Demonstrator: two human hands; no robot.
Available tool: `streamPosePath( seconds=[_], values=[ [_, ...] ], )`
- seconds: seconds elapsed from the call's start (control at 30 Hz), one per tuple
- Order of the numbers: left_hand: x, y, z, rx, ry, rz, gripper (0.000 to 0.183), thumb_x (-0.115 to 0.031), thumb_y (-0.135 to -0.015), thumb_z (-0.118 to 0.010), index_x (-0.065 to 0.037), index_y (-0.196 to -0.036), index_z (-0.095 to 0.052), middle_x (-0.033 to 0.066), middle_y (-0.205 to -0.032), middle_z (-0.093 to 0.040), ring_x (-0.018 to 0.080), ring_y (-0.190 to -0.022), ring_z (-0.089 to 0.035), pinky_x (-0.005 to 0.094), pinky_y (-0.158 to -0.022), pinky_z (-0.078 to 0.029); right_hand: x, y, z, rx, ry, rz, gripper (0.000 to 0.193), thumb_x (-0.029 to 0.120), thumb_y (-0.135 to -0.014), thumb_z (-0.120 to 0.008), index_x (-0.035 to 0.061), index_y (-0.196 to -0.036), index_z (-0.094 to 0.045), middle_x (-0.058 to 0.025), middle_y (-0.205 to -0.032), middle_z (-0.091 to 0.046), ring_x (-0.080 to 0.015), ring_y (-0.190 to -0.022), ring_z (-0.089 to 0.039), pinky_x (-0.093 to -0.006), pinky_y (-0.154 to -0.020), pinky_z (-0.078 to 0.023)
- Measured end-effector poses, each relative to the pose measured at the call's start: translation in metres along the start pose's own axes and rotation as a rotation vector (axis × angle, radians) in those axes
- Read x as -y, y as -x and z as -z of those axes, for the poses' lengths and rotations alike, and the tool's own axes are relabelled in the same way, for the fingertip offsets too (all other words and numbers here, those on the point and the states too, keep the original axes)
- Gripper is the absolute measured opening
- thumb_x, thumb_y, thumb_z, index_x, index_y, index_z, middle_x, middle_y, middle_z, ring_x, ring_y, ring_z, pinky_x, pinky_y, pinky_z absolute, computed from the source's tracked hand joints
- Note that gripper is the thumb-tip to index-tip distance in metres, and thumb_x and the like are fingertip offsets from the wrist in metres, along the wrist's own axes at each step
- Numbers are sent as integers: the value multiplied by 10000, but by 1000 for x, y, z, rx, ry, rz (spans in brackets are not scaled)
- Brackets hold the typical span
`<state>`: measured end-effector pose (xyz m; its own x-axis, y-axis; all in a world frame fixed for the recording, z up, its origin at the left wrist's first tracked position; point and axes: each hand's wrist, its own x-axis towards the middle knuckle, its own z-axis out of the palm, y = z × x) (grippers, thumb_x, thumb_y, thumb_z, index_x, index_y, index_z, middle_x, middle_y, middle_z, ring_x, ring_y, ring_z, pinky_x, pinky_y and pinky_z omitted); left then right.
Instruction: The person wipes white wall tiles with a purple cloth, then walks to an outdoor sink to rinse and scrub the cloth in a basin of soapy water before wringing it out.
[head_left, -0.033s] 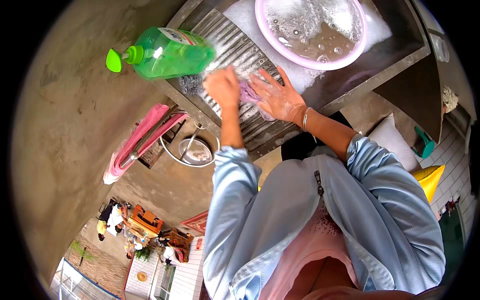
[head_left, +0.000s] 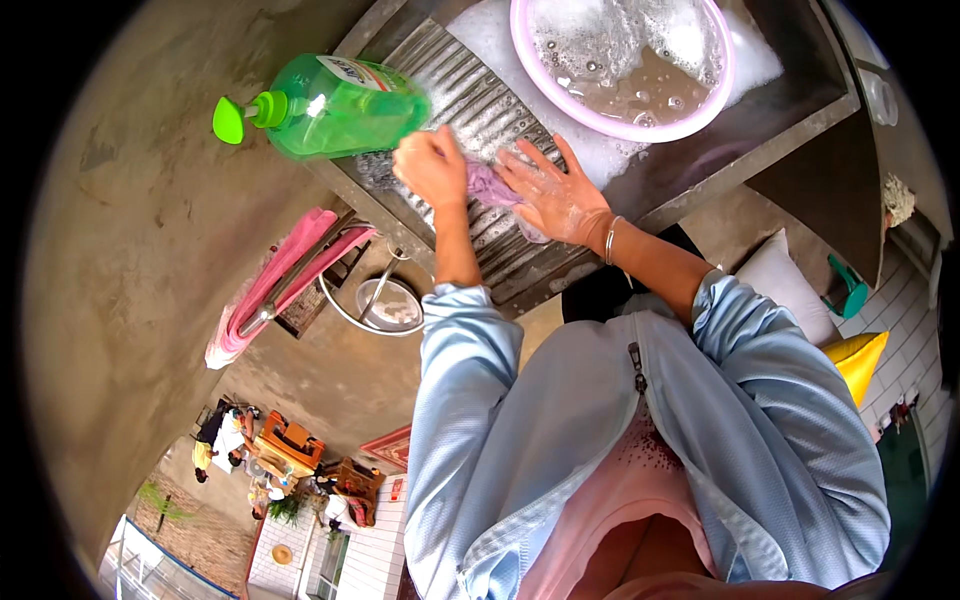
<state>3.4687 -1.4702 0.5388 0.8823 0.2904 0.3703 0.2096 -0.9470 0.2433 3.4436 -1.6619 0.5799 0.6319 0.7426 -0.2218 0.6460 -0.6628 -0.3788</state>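
Soft, bright daylight spreads over the scene, leaving mostly diffuse shadows. The white suds (head_left: 688,32) in the lavender basin (head_left: 640,132) wash out almost to pure white, and a small highlight glints on the green pump bottle (head_left: 350,115). The side panel (head_left: 828,190) of the sink (head_left: 740,161) falls into deep shade. Slight motion blur softens the left hand (head_left: 430,168) and lilac cloth (head_left: 490,186). Fisheye distortion bends the outer areas, black fills the corners, and distant people (head_left: 230,438) lack fine detail.
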Motion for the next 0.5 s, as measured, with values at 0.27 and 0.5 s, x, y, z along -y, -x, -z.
streamPosePath(
  seconds=[0.27, 0.5],
  values=[
    [-64, 87, 34, 269, 356, -314, 219, -251, -821, -589, -34, -802, -562, 159, -799, -573, 295, -666, -503, 405, -616, -377, -12, 4, -5, -36, 32, 23, 599, 429, -874, -402, 207, -1421, -305, -47, -1517, -196, -260, -1409, -127, -554, -1116, -50],
    [-6, 42, 1, 95, 102, 163, 291, -286, -833, -587, -4, -760, -573, 178, -868, -477, 301, -869, -420, 430, -753, -317, 7, -6, 0, 61, 75, 23, 616, 415, -880, -413, 182, -1434, -280, -34, -1525, -171, -258, -1413, -108, -541, -1117, -62]
  ],
)
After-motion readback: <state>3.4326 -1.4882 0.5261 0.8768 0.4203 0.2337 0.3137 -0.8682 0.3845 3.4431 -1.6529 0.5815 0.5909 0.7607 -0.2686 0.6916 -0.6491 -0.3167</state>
